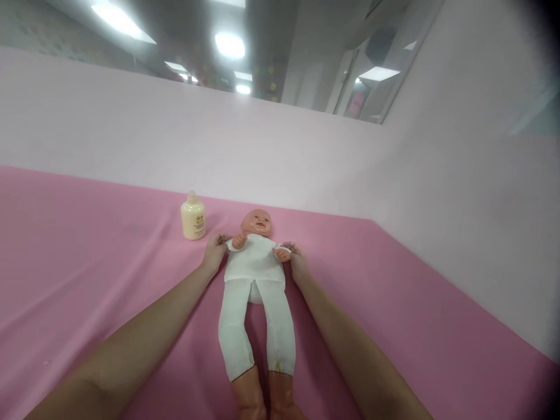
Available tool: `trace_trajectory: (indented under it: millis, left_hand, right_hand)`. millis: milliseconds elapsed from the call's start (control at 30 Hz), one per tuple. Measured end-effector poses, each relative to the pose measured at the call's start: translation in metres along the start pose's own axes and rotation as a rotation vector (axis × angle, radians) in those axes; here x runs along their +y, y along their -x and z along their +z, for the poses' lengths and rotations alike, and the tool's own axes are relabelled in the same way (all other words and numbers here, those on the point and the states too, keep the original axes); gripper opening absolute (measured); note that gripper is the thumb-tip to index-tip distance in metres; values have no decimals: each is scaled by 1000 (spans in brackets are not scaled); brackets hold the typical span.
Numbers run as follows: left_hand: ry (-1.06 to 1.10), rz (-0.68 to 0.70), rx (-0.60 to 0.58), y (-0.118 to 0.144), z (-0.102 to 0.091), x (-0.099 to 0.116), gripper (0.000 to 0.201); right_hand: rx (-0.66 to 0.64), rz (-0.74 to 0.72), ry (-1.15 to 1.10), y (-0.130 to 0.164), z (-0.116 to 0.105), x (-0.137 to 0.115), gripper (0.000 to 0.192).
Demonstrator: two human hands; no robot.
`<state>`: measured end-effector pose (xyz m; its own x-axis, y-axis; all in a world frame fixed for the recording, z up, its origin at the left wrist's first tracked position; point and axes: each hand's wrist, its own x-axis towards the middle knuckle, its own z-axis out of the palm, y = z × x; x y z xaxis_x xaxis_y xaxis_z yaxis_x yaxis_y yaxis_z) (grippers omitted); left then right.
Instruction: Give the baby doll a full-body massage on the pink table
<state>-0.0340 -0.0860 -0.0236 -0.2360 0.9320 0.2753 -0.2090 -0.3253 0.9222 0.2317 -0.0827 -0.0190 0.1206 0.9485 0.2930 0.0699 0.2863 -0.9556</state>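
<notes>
Lying face-up on the pink cloth-covered surface: one plastic baby doll in white cloth top and leggings, head toward the pale pink wall, bare feet nearest the camera. Left hand closed on the doll's sleeve by its wrist; right hand likewise at the opposite sleeve. Likely light, with hard head and limbs, soft body and loose fabric; best held under the torso. Cream plastic lotion bottle upright, just left of the head.
</notes>
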Motion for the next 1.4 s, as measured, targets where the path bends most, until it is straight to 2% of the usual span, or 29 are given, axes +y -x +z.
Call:
trace_trajectory:
  millis: [133,233,400,533,700,1033,1400]
  left_hand:
    - [-49,3,15,0,0,2,29]
    - [-95,36,43,1,1,1,33]
    - [-295,65,98,0,-2,0,38]
    - [-383,92,44,1,-3,1,32]
    - [-515,56,23,3,-3,1,31]
    - [-536,25,-3,5,-5,2,33]
    - [-452,-133,17,3,-5,-1,56]
  right_hand:
    - [-1,14,-85,3,4,-5,35]
    - [30,4,-35,5,5,-10,40]
    - [4,-73,45,10,4,-18,43]
    - [14,-37,140,10,2,-16,42]
    - [27,16,227,6,-2,-9,44]
    - [31,46,239,8,0,-13,43]
    - [-1,5,105,3,-2,-3,51]
